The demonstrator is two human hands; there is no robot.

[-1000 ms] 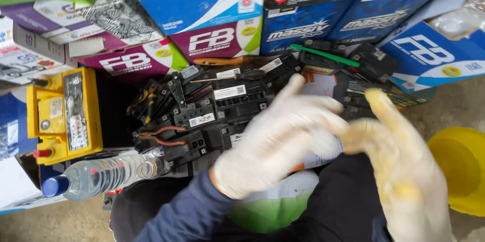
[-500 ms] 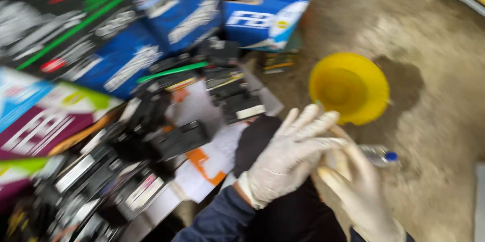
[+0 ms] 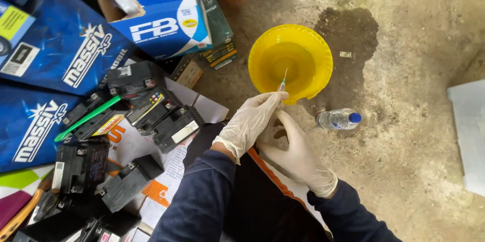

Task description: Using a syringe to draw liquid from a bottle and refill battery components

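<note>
1. A syringe (image 3: 281, 86) is gripped in the fingers of the gloved left hand (image 3: 247, 123); its needle is pointed up over the near rim of the yellow bowl (image 3: 313, 45).
2. Most of the syringe barrel is hidden by the glove, so only the tip is seen.
3. The gloved right hand (image 3: 295, 153) is held just beside and below the left; whether its fingers are closed on anything cannot be told.
4. A small water bottle (image 3: 338, 118) is laid on the concrete floor (image 3: 414, 136) near the bowl.
5. Black batteries (image 3: 151, 110) are scattered at left, several cut off by the frame edge.
</note>
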